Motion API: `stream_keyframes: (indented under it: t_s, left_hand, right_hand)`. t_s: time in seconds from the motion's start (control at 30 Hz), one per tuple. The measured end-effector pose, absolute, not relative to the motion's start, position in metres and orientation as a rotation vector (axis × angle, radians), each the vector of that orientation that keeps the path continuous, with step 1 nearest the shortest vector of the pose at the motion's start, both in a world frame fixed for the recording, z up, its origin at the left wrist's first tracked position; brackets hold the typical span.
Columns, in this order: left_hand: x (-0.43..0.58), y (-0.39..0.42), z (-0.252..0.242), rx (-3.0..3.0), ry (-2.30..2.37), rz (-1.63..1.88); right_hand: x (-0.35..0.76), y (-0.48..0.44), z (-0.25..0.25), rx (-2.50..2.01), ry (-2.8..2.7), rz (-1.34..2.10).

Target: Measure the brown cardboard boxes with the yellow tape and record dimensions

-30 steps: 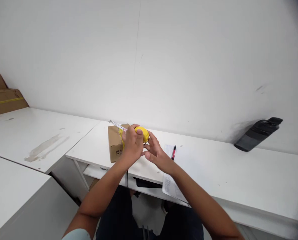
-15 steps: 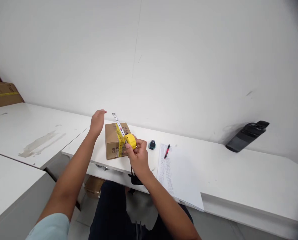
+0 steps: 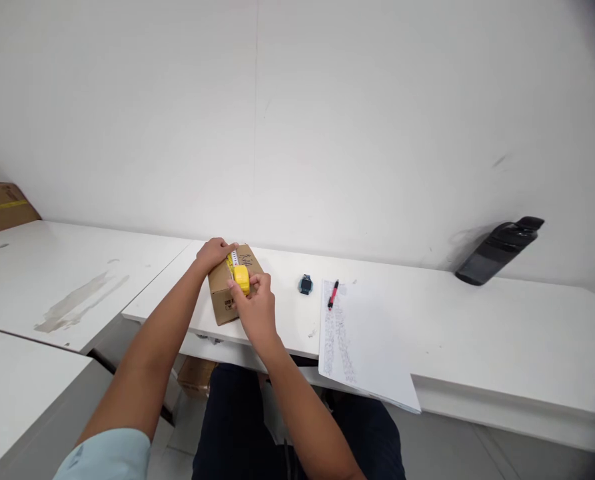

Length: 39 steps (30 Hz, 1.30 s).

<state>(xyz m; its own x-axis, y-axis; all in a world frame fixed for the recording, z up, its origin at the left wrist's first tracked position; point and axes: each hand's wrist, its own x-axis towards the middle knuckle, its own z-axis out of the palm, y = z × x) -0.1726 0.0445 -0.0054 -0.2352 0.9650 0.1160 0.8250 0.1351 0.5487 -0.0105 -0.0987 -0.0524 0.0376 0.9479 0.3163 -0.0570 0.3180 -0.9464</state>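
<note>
A small cardboard box (image 3: 221,303) with printed marks, handwriting and yellow tape sits near the desk's front edge. My right hand (image 3: 257,310) grips a yellow tape measure (image 3: 241,279) over the top of the box, thumb on one side and fingers on the other. From the case, a short stretch of white blade (image 3: 234,259) runs across the box top towards its far edge. There my left hand (image 3: 216,253) is closed over the blade's end, pressing at the box's far left corner; the tip itself is hidden under the fingers.
Right of the box lie a small dark watch (image 3: 306,285) and written paper sheets (image 3: 372,340) with a red and black pen (image 3: 333,295). A dark bottle (image 3: 497,252) leans against the wall. Larger cartons (image 3: 4,203) stand far left; another box (image 3: 196,375) is below the desk.
My left hand has come down from beside the box onto the blade's end. The yellow case has shifted left, and less blade shows. The box now sits slightly turned.
</note>
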Motion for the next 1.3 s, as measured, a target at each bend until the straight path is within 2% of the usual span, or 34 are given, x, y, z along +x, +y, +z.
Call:
stream_keyframes:
  t_s: [0.3,0.57,0.93,1.3]
  left_hand:
    - [-0.178,0.043,-0.016,1.740,2.078,0.868]
    - [-0.169,0.042,-0.012,1.733,2.125,0.792]
    - [-0.163,0.034,-0.006,1.711,2.128,0.827]
    - [-0.137,0.005,0.024,1.716,1.699,0.802]
  right_hand:
    - [-0.004,-0.095,-0.050,-0.885,-1.143,1.184]
    - [0.004,-0.100,-0.053,-0.789,-1.092,1.272]
    - [-0.006,-0.103,-0.067,-0.745,-1.018,1.147]
    - [0.093,-0.094,-0.067,-0.907,-0.943,0.864]
